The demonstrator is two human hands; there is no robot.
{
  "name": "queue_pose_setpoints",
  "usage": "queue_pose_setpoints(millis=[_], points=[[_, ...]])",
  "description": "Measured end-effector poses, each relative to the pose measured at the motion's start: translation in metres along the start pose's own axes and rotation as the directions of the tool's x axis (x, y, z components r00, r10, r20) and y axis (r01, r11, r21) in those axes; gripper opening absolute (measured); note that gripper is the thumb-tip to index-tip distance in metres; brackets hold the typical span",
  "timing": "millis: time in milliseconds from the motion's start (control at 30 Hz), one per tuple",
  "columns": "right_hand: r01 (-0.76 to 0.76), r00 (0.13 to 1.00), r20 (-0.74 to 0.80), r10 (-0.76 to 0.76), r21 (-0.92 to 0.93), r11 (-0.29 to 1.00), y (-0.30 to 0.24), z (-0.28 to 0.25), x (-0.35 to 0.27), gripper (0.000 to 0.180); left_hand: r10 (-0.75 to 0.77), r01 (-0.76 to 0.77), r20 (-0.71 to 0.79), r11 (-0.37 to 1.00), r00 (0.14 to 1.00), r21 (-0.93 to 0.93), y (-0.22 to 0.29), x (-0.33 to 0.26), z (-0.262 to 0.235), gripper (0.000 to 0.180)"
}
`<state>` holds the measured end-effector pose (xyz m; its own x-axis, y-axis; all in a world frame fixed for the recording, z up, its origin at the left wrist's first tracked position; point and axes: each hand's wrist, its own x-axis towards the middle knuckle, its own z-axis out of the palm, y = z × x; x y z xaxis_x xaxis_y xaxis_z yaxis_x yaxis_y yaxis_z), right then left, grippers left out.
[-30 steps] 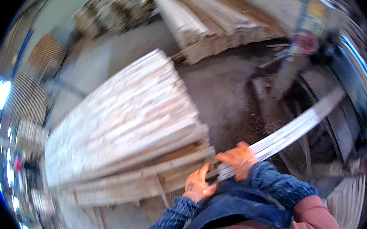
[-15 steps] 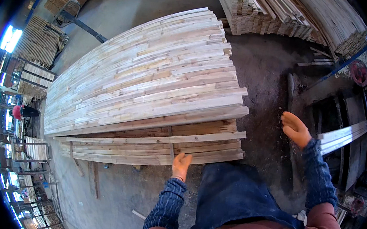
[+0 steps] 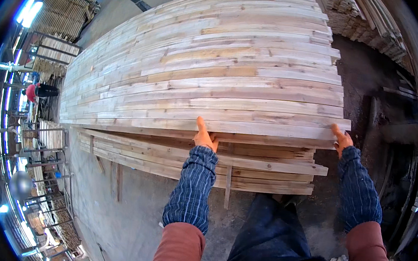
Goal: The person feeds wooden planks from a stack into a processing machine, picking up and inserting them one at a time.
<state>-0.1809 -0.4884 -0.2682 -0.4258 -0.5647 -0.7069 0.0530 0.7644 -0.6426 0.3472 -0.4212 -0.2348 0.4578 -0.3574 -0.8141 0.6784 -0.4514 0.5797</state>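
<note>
A broad layer of long pale wooden boards (image 3: pixel 189 74) lies side by side on a stack in front of me. My left hand (image 3: pixel 205 136) is at the near edge of this layer, one finger stretched over the top of the nearest wooden board (image 3: pixel 268 130) and the rest curled at its front side. Near that board's right end, my right hand (image 3: pixel 342 140) grips the edge in the same way. Both hands wear orange coverings. Below the layer, several lower boards (image 3: pixel 264 175) show, one of them slanting away from the others.
An upright wooden strip (image 3: pixel 228 187) stands against the lower boards. More lumber stacks (image 3: pixel 362 24) rise at the far right. Dark machinery (image 3: pixel 404 167) stands on the right. At the far left, a person in red (image 3: pixel 32 93) is near racks of wood (image 3: pixel 52 134).
My left hand has moved up from the lower boards to the top layer's near edge. My right hand has come from the open air onto the board's right end. The view has shifted closer.
</note>
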Motion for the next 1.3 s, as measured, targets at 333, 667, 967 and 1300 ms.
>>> queue_pose_setpoints(millis=[333, 667, 967, 1300], points=[[0.124, 0.981, 0.156, -0.114, -0.052, 0.991, 0.005, -0.036, -0.038, 0.041, -0.063, 0.098, 0.098, 0.909, 0.993, -0.405, -0.002, -0.011, -0.009, 0.083], [0.645, 0.761, 0.648, -0.032, -0.751, 0.143, -0.084, 0.003, -0.096, 0.071, 0.083, 0.002, 0.266, 0.953, 0.960, -0.304, -0.054, -0.049, -0.050, 0.056], [0.837, 0.042, 0.933, 0.357, -0.228, 0.498, 0.000, 0.277, -0.288, 0.115, -0.280, -0.356, 0.822, 0.797, 0.496, 0.487, -0.153, -0.225, -0.032, 0.046], [0.601, 0.360, 0.832, 0.422, -0.553, 0.577, -0.031, -0.015, -0.252, 0.124, 0.022, -0.883, 0.963, -0.394, 0.267, 0.254, 0.074, -0.206, -0.118, 0.082]])
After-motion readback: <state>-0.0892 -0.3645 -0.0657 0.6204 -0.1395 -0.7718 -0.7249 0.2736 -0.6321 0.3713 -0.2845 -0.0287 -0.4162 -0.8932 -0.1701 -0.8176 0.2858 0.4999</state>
